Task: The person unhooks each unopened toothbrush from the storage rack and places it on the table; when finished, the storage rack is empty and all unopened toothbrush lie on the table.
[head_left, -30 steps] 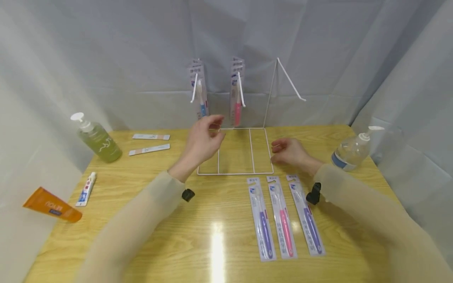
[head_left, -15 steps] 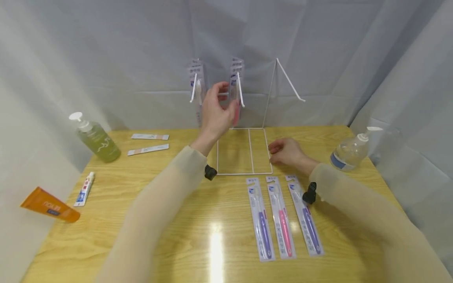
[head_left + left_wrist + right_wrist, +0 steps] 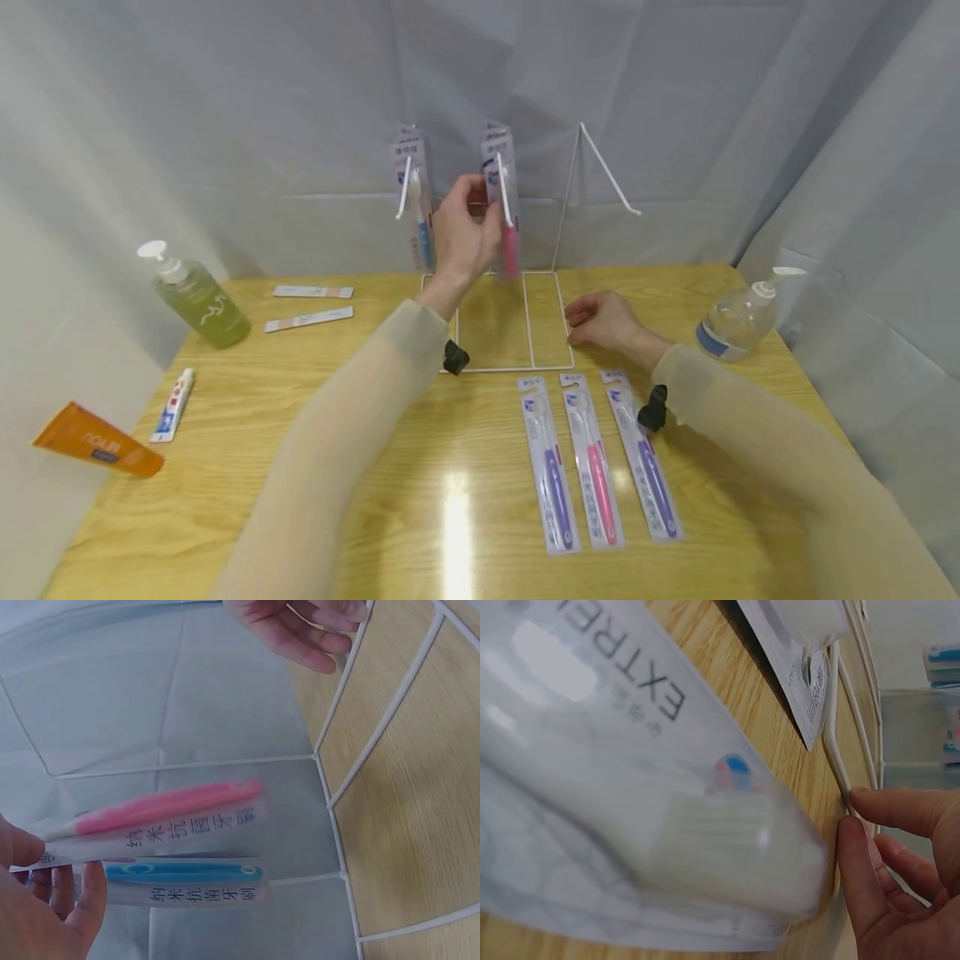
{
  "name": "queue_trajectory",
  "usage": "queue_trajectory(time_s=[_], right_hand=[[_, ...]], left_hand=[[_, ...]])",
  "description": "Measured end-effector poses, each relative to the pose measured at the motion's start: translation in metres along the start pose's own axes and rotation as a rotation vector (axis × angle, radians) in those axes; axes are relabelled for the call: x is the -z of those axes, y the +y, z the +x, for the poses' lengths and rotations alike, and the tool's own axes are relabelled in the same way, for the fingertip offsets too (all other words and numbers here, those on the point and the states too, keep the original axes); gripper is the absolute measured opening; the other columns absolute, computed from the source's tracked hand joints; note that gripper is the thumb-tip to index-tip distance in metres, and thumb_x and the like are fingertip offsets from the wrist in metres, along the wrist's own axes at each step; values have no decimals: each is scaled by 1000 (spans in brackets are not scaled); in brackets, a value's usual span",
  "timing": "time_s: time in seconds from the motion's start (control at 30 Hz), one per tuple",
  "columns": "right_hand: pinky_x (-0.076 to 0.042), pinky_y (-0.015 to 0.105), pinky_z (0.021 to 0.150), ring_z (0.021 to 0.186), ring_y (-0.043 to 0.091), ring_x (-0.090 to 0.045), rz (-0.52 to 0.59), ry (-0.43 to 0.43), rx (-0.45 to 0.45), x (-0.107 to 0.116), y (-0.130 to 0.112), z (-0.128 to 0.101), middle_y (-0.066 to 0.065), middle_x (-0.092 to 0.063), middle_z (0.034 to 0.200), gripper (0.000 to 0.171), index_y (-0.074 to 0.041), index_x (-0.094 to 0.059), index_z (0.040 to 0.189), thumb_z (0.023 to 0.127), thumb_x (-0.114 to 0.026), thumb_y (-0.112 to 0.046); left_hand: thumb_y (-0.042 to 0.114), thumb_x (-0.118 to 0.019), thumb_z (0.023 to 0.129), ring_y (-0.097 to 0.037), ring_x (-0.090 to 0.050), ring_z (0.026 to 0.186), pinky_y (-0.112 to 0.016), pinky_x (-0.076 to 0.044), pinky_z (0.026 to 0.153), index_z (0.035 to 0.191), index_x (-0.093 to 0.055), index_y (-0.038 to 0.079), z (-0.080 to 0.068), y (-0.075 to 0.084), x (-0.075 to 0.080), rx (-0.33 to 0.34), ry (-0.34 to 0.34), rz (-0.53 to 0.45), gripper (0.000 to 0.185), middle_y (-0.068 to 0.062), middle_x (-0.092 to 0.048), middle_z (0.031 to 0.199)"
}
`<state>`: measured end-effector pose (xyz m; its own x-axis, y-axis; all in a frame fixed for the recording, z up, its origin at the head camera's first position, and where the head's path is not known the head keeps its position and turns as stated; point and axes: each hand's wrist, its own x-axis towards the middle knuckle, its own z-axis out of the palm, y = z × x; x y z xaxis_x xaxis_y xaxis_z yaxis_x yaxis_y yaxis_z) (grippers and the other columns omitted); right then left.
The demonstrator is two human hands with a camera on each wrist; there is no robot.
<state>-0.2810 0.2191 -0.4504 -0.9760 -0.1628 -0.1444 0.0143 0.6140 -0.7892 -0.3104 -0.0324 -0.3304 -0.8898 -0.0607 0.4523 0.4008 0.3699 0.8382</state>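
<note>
grey cloth backdrop is seen behind and beside a wooden table [image 3: 420,500]. a white wire rack [image 3: 547,275] is set at the table's far middle, base flat on the wood, three hooks up top. the left hand [image 3: 461,233] is raised to the middle hook, and the pink toothbrush pack [image 3: 504,208] hanging there is pinched near its upper part between thumb and fingers; in the left wrist view only the thumb and fingertips [image 3: 45,900] are caught at the frame edge, so the exact grip is partly cut off. a blue toothbrush pack [image 3: 416,208] is hung on the left hook, just beside the hand, not touched as far as can be told. the right hook is partly lost against the cloth. the right hand [image 3: 603,321] is rested on the table at the rack's right base edge, fingers loosely curled, fingertips [image 3: 870,832] touching the base wire; nothing is gripped. three toothbrush packs [image 3: 596,458] are laid side by side on the table near the person, just below the right hand; the nearest one fills the right wrist view, blurred, print only partly legible. off to the left a green pump bottle [image 3: 195,296], two flat strips [image 3: 311,304], a small tube [image 3: 172,404] and an orange tube [image 3: 93,437] hanging over the table edge are seen. a clear pump bottle [image 3: 738,317] is stood on the right.
</note>
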Motion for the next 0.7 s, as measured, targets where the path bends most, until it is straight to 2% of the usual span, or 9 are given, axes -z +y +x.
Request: queue_trajectory(time_s=[0.27, 0.43, 0.6, 0.7], right_hand=[[-57, 11, 73, 85, 5, -67, 11, -13, -22, 1, -1, 0, 22, -81, 118, 51, 4, -76, 131, 83, -91, 0], [-58, 12, 74, 89, 8, -68, 10, -26, -22, 1, -3, -1, 22, -80, 120, 51, 4, -75, 133, 84, -91, 0], [-58, 14, 78, 92, 11, -72, -5, -45, 10, -1, -1, 0, 22, -79, 122, 48, 4, -75, 134, 88, -89, -1], [-58, 14, 79, 95, 13, -73, -14, -49, 13, -2, 1, 2, 21, -79, 123, 48, 3, -75, 135, 90, -88, -2]], left_hand=[[2, -65, 104, -39, -78, 110, -46, -68, 101, 135, -68, -1, -1, 8, -2, -67, -54, -14, 31, -22, -79, 129], [7, -67, 104, -37, -79, 106, -46, -69, 97, 133, -68, 0, -4, 9, -5, -69, -132, 17, 30, -22, -80, 124], [7, -67, 105, -36, -77, 105, -46, -68, 96, 137, -68, -2, -20, 7, -1, -33, -215, -3, 33, -23, -79, 120], [6, -68, 106, -32, -75, 104, -46, -69, 96, 138, -68, -1, -37, 4, 5, 37, -310, -49, 32, -21, -77, 121]])
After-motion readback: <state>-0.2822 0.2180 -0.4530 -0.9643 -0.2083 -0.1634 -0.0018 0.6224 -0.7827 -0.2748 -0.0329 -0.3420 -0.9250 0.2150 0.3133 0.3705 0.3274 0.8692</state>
